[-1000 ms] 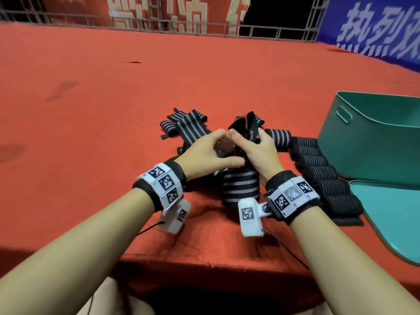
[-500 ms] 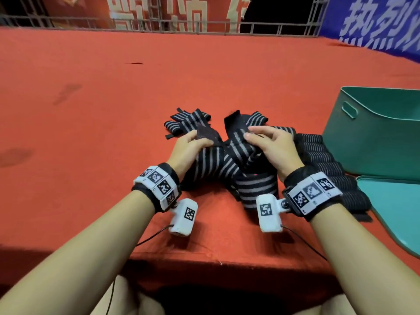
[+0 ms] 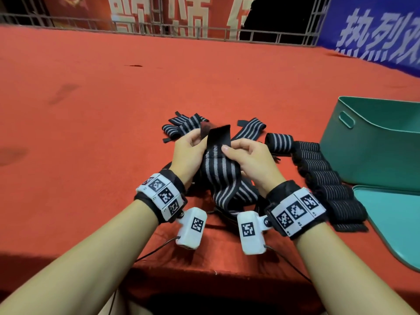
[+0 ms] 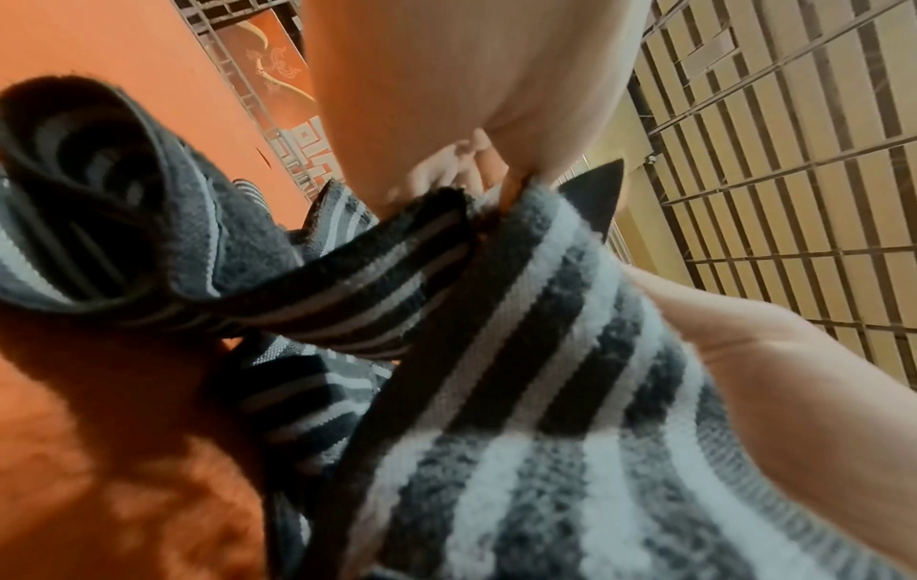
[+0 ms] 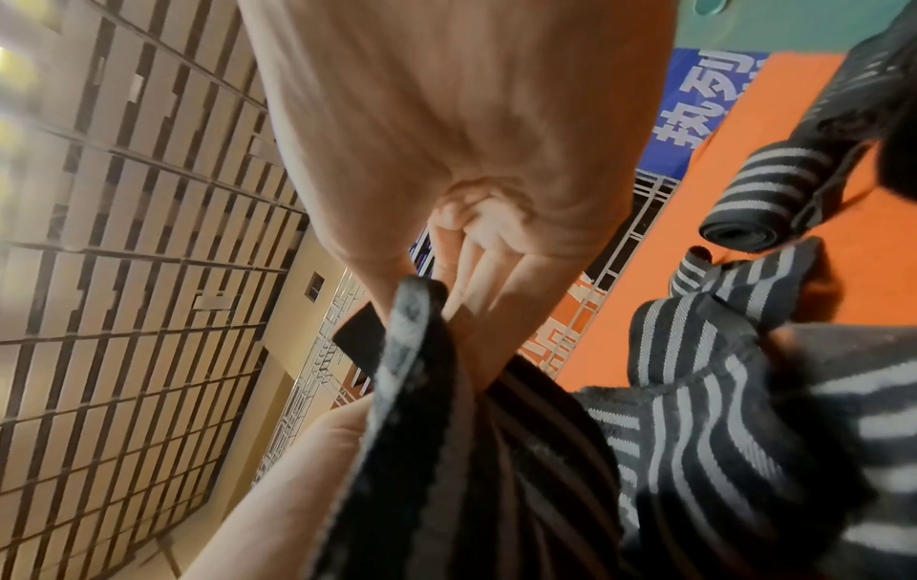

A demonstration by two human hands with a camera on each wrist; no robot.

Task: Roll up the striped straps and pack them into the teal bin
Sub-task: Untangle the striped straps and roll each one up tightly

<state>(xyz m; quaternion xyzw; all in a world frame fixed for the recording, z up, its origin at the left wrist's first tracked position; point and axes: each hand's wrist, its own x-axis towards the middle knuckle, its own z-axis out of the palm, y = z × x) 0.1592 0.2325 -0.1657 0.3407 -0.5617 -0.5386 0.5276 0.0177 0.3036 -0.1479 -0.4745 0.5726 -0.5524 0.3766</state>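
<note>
- Your left hand (image 3: 187, 153) and right hand (image 3: 252, 160) are both pinching the striped strap (image 3: 221, 176), holding it up over the red table (image 3: 113, 133).
- Rolled straps (image 3: 322, 176) are lying beside the teal bin (image 3: 375, 144).

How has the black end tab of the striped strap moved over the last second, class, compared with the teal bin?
Yes. The black end tab is now raised upright between both hands, while the teal plastic bin stays at the right.
</note>
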